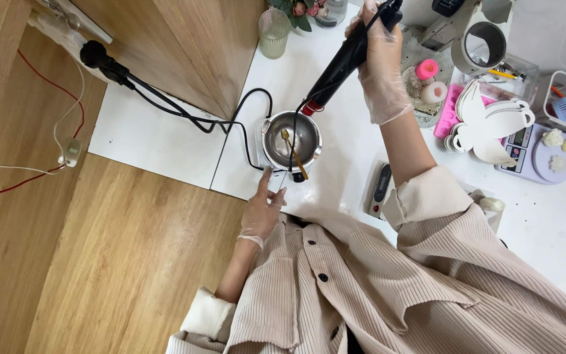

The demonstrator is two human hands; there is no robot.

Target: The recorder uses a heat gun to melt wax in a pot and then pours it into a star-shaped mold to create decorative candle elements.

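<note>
Black heat gun (345, 62) gripped in right hand (381, 62), over metal pot (291, 139); left hand (263, 208) open beside it.

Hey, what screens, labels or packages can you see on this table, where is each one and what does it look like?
Digital scale: at the right of the white table; pale lilac body, round platform, small dark display and buttons on its face.
Handheld device: beside the person's sleeve; slim, grey and black, with a narrow dark screen.
No packages or signs clearly show.
</note>
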